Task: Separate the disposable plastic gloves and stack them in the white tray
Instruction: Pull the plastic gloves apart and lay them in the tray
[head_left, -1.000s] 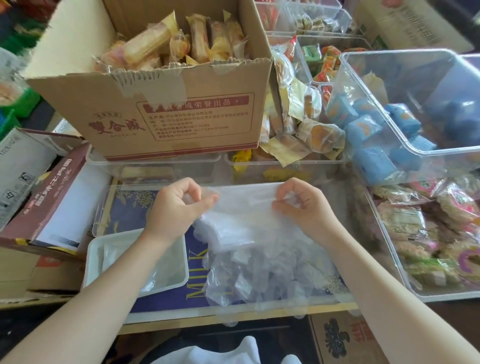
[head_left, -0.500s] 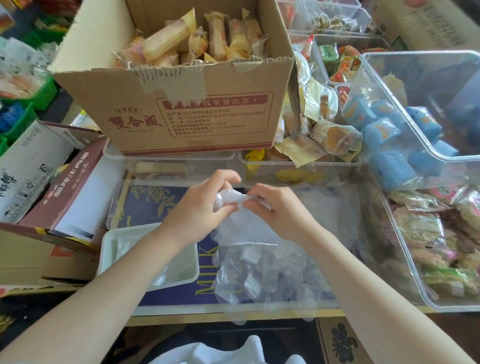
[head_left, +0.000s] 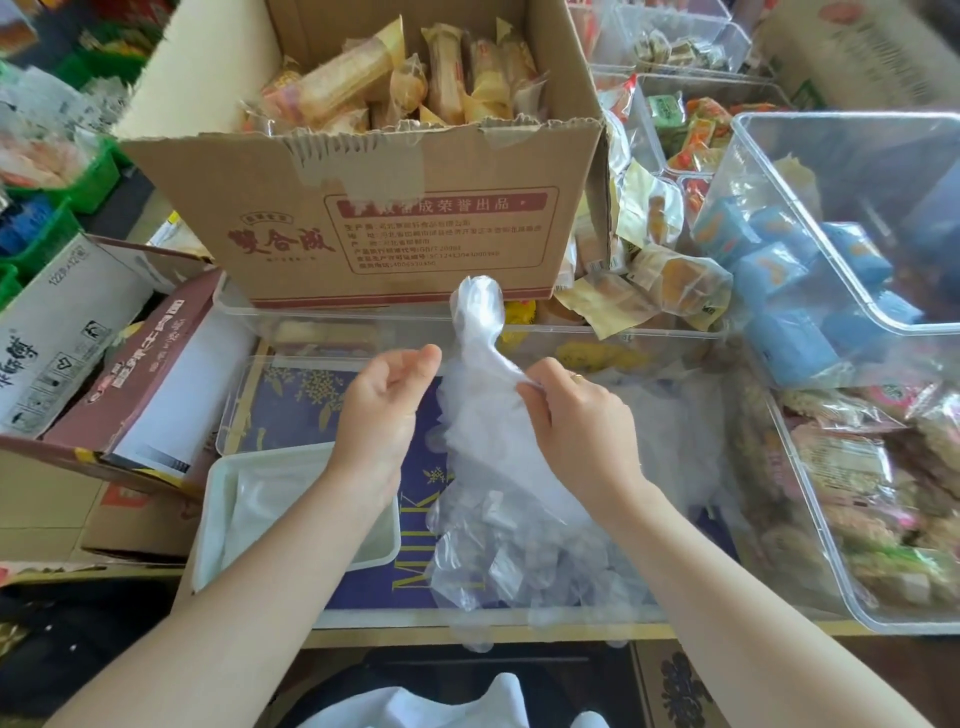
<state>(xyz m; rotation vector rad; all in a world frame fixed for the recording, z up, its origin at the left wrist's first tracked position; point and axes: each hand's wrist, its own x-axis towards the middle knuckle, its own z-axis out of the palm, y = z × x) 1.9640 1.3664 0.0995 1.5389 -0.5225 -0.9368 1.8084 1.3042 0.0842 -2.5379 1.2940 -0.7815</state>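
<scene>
The left forearm covers the near right corner of the white tray (head_left: 291, 462), and what lies inside is too pale to tell. Whether the left hand (head_left: 387, 410) touches the thin glove (head_left: 480, 332) is unclear. The clear bin (head_left: 831, 171) is cut by the right edge, its far snacks blurred

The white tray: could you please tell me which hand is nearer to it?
Left. The left hand is just above the white tray's far right corner; the right hand is farther right, beyond the gloves.

Snack-filled cardboard box (head_left: 395, 208), clear bins (head_left: 831, 260), daylight.
</scene>
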